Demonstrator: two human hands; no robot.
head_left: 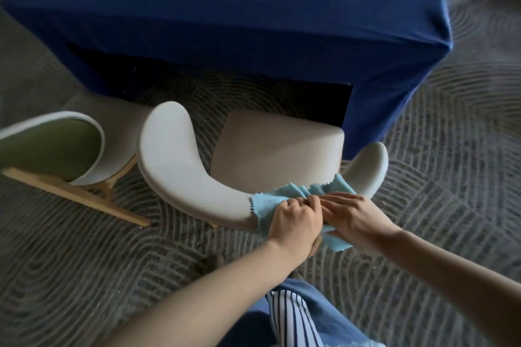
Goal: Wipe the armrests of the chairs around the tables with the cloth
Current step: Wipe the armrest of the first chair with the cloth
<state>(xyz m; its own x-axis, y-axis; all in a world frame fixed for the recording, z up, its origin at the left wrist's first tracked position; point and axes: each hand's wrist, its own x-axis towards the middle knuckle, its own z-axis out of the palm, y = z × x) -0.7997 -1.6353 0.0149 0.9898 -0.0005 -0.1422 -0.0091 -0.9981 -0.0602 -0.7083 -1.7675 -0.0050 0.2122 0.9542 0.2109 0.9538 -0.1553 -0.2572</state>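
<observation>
Two bare forearms (203, 287) reach forward over jeans (324, 315). The left hand (293, 217) has its fingers curled, bunching the one light blue cloth (284, 196). The right hand (353, 215), touching it, lays straight, closed fingers flat on the same cloth. The cloth drapes over the cream chair (276, 146) where its back curves between two armrests (169, 135), nearer the right one. A second, green-backed chair (53, 146) stands left. One blue-covered table (253, 22) stands beyond on patterned carpet (451, 149).
</observation>
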